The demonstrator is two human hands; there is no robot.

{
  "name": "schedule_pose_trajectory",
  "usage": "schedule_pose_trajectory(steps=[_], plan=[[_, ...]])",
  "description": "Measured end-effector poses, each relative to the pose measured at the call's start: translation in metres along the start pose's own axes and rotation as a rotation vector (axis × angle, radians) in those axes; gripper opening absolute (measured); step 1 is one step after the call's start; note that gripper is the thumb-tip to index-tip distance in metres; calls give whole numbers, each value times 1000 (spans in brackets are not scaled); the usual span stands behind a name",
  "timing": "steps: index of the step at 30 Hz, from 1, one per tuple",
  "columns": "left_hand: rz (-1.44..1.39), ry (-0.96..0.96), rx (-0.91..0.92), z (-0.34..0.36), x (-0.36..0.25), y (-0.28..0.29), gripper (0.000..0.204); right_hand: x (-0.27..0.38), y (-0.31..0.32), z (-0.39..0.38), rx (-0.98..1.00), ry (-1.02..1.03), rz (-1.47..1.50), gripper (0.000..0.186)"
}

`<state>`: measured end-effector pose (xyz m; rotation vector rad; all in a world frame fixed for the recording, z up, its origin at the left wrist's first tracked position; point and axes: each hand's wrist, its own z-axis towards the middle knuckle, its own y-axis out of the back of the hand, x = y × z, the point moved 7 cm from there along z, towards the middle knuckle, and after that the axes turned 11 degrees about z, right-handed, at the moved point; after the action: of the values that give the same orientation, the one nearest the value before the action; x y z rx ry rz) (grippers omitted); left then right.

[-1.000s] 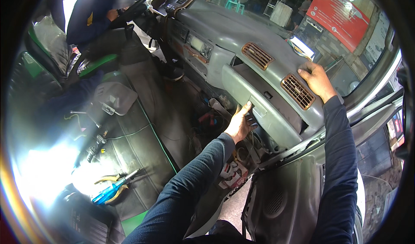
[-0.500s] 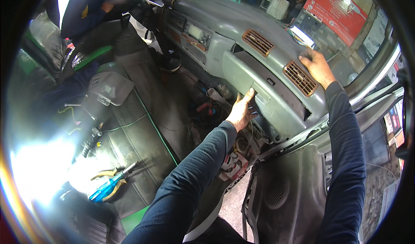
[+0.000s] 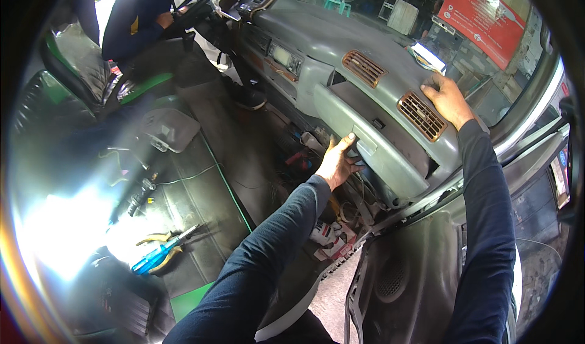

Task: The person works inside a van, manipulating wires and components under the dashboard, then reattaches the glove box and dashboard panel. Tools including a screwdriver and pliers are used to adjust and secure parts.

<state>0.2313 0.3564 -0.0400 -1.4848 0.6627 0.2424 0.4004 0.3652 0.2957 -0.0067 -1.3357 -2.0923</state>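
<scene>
My left hand (image 3: 338,164) grips the partly open grey glove box door (image 3: 377,155), thumb on its front beside the recessed latch and fingers reaching underneath. The dark opening of the glove box shows above the door. My right hand (image 3: 446,100) is curled on the top of the grey dashboard (image 3: 323,27), beside the right air vent (image 3: 420,116) with its brown frame. A second vent (image 3: 364,68) sits further left. Below my left hand, loose wiring, red parts and a boxed item (image 3: 335,239) lie in the footwell, partly in shadow.
Another person (image 3: 135,24) leans by the steering wheel (image 3: 204,6) at upper left. Pliers with a blue screwdriver (image 3: 158,255) lie on the black seat (image 3: 213,265), with a grey plastic housing (image 3: 173,131) behind. The open door (image 3: 402,295) stands at lower right, near the windscreen pillar (image 3: 530,100).
The view has shifted slightly. Both hands keep their holds on the glove box door and dashboard, with little visible movement of either part.
</scene>
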Motion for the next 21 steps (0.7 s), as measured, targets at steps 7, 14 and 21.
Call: schedule_pose_trajectory(steps=[7,14,21], plan=[[-51,10,-18,-2,1,-4,86,-5,-1,1,-18,-32,0,30],[57,-40,-28,-6,0,-10,109,-10,0,0,-11,-12,68,29],[402,-313,-395,-23,-17,-7,122,-24,1,10,-33,-14,34,27]])
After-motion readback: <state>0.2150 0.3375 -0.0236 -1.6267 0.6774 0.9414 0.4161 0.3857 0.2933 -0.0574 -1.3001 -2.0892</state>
